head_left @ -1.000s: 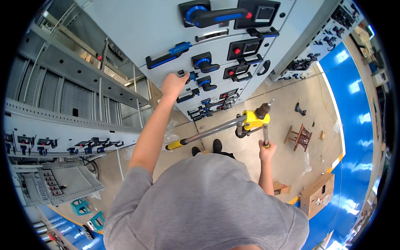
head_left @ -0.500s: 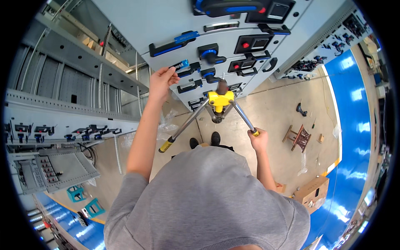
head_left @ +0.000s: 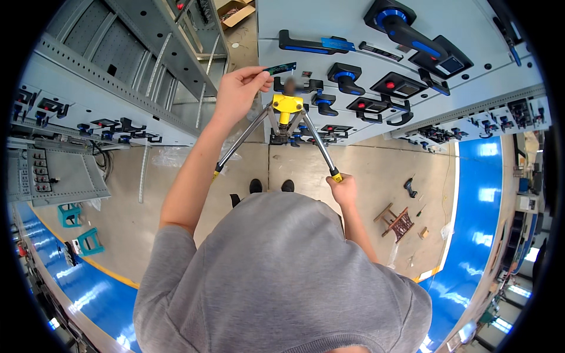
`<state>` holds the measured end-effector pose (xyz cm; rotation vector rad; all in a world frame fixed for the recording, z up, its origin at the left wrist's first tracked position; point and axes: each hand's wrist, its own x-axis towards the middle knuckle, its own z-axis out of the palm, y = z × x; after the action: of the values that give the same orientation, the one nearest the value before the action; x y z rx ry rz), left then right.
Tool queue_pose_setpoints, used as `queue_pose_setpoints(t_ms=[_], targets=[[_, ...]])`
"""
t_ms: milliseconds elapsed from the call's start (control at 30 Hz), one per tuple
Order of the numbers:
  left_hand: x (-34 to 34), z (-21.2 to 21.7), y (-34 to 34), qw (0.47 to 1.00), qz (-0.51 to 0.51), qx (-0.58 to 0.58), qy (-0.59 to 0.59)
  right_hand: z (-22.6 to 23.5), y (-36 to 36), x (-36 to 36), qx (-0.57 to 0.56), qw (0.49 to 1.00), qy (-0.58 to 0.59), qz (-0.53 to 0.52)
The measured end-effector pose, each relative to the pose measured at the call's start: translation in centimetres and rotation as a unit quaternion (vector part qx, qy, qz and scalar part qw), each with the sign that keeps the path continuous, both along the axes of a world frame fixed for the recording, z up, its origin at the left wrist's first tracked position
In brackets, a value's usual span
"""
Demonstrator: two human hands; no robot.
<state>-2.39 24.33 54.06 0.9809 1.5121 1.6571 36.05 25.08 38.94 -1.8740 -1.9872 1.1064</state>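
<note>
My left hand is raised to the grey cabinet door and pinches a small dark green label strip against it. Just below the strip sits the yellow head of a two-handled riveting tool, its nose at the door. Its two chrome arms spread downward in a V. My right hand is closed on the end of the right arm. The left arm's yellow-tipped end hangs free beside my left forearm.
The door carries several black and blue handles and switches. Open grey cabinet frames stand at the left. Two teal stools stand on the beige floor at the left. A small wooden stool and loose tools lie at the right by a blue floor strip.
The riveting tool has swung upright and risen toward the door, its arms now spread in a V. My left hand moved up and holds the label strip at the door.
</note>
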Motion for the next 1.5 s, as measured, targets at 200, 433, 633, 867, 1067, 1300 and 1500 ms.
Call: queue_pose_setpoints(t_ms=[200,433,633,867,1067,1300,1500], targets=[[-0.7,0.0,-0.6,0.999,-0.024,-0.005,0.022,-0.5,-0.3,0.1,-0.004,1.0,0.021,0.01],[-2.1,1.3,0.4,0.969,-0.061,0.029,0.238,0.6,-0.8,0.1,-0.015,1.0,0.018,0.004],[-2.2,-0.6,4.1,0.926,-0.047,0.107,0.36,1.9,0.0,2.2,-0.067,0.995,0.059,-0.037],[-2.2,-1.4,6.3,0.932,-0.018,0.151,0.328,7.9,2.6,2.6,-0.092,0.993,0.049,-0.058],[-2.6,-2.9,6.9,0.94,0.001,0.153,0.305,8.8,3.9,3.1,-0.089,0.994,0.024,-0.05],[-2.9,-2.1,6.3,0.941,-0.002,0.14,0.309,10.6,4.3,3.2,-0.128,0.99,0.039,-0.052],[-2.6,-2.8,5.0,0.964,0.026,0.032,0.263,14.2,4.7,2.9,-0.164,0.986,0.007,-0.028]])
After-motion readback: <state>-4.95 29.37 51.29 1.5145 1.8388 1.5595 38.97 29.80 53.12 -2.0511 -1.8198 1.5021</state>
